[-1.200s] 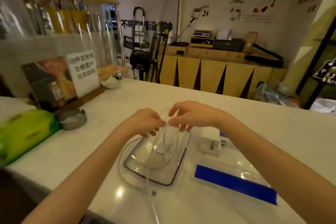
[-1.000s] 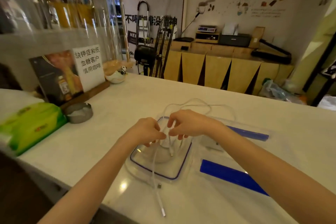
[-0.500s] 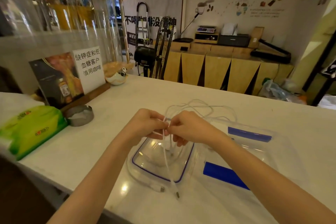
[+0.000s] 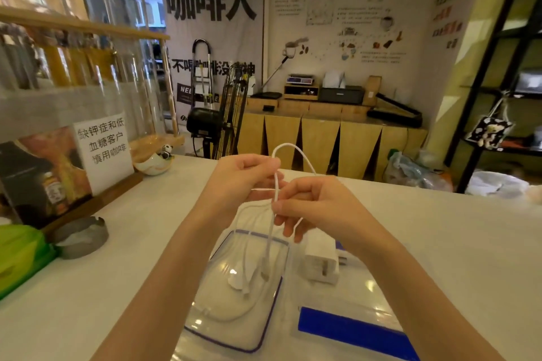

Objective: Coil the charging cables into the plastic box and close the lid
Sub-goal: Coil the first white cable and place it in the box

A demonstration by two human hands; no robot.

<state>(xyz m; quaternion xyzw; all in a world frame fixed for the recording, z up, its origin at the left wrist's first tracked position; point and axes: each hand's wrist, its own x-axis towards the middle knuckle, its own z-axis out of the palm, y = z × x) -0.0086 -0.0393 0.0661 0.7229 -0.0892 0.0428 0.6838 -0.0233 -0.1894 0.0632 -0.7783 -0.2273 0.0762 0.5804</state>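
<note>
A thin white charging cable point(image 4: 296, 154) is held between both hands above the counter. My left hand point(image 4: 245, 177) pinches it near the top, where a loop arches upward. My right hand point(image 4: 311, 204) pinches the strands just below. The cable's ends hang down into the clear plastic box point(image 4: 205, 328) with a purple rim, which stands open below my hands. A white cable end lies inside the box. The clear lid with a blue clip strip point(image 4: 352, 328) lies flat to the right of the box.
A white charger plug point(image 4: 321, 259) stands right of the box. A metal ashtray point(image 4: 80, 236) and a green tissue pack point(image 4: 20, 255) sit at the left, behind them a sign stand point(image 4: 104, 149) and a glass display case. The white counter point(image 4: 454, 243) stretches right.
Both hands have risen from just above the box, lifting the cable into a loop. Its loose ends, which trailed over the counter's front, now dangle inside the box.
</note>
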